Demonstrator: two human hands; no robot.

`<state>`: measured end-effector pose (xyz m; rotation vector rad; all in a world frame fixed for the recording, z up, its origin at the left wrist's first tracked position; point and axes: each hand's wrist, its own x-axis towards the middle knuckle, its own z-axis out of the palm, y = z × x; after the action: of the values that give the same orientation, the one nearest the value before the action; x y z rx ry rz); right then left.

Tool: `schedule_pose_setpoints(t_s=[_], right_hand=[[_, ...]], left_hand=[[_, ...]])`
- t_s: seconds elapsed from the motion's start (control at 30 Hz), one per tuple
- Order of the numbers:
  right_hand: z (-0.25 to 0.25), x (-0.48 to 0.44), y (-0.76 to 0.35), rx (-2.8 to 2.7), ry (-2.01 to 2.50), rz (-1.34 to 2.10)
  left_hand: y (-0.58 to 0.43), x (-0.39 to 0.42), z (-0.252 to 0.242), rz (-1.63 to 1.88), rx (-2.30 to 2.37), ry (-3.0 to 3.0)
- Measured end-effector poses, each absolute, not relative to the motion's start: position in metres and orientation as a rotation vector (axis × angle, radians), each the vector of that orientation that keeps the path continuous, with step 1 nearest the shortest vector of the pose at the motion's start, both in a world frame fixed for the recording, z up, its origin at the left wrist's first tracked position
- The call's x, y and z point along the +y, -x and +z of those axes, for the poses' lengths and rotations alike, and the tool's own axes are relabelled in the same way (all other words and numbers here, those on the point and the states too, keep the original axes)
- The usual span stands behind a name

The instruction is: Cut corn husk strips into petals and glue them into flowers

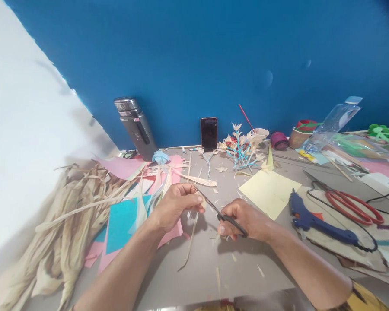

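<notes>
My left hand (176, 205) pinches a thin pale strip of dried husk (190, 242) that hangs down toward the grey table (201, 276). My right hand (246, 220) is closed around the black handles of small scissors (215, 209), whose blades point up and left to the strip at my left fingertips. Small husk clippings lie scattered on the table below both hands.
A heap of dried husks (61, 224) lies at the left beside pink and teal paper sheets (123, 220). A yellow sheet (269, 192), blue glue gun (317, 222) and red-handled scissors (350, 205) lie at the right. A flask (136, 127), phone (208, 133), husk flower piece (241, 149) and cups stand by the blue wall.
</notes>
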<state>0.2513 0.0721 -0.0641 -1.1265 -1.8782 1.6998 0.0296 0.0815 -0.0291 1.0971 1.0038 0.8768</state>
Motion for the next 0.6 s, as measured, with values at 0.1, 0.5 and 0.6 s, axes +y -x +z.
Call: schedule_pose_setpoints(t_s=[0.1, 0.5, 0.6], right_hand=[[-0.065, 0.073, -0.252, -1.866, 1.097, 1.653], [-0.062, 0.072, -0.248, -1.825, 1.098, 1.609], [-0.063, 0.071, -0.248, -1.825, 1.107, 1.602]], left_hand=[[-0.03, 0.081, -0.029, 0.879, 0.943, -1.086], [-0.043, 0.073, -0.031, 1.087, 0.908, -1.035], [-0.041, 0.074, -0.032, 1.087, 0.9, -1.039]])
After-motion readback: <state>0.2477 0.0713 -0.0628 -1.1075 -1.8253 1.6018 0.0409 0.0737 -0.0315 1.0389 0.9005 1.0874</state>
